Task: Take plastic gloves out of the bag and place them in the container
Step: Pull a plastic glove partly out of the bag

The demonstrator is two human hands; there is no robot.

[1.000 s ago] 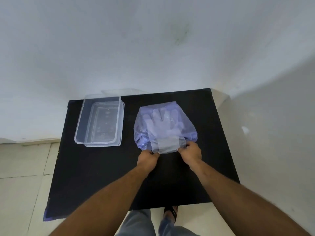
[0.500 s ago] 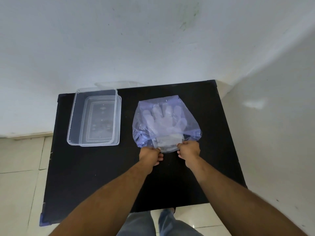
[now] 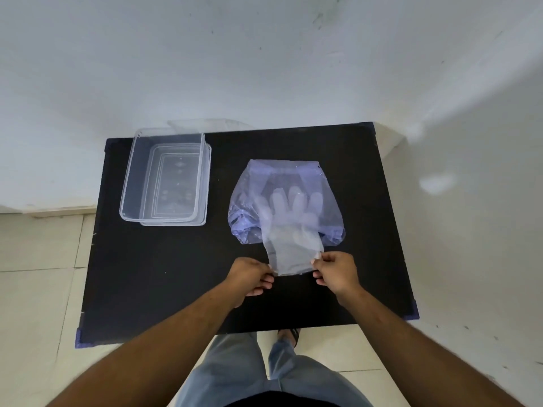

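Note:
A thin bluish plastic bag (image 3: 252,183) lies flat on the black table (image 3: 182,274), its mouth toward me. Clear plastic gloves (image 3: 293,245) stick halfway out of the mouth: the cuff end lies bare on the table, the fingers still show through the bag. My left hand (image 3: 249,274) pinches the cuff's left corner and my right hand (image 3: 335,268) pinches its right corner. A clear rectangular container (image 3: 129,183) stands open and empty at the table's far left, well apart from both hands.
A clear lid (image 3: 205,124) leans behind the container against the white wall. The table sits in a corner, with walls at the back and right. Tiled floor lies to the left and in front, and my legs stand at the near edge.
Both hands have drawn back toward me with the cuff, and more of the gloves has slid out of the bag. The bag has stayed in place.

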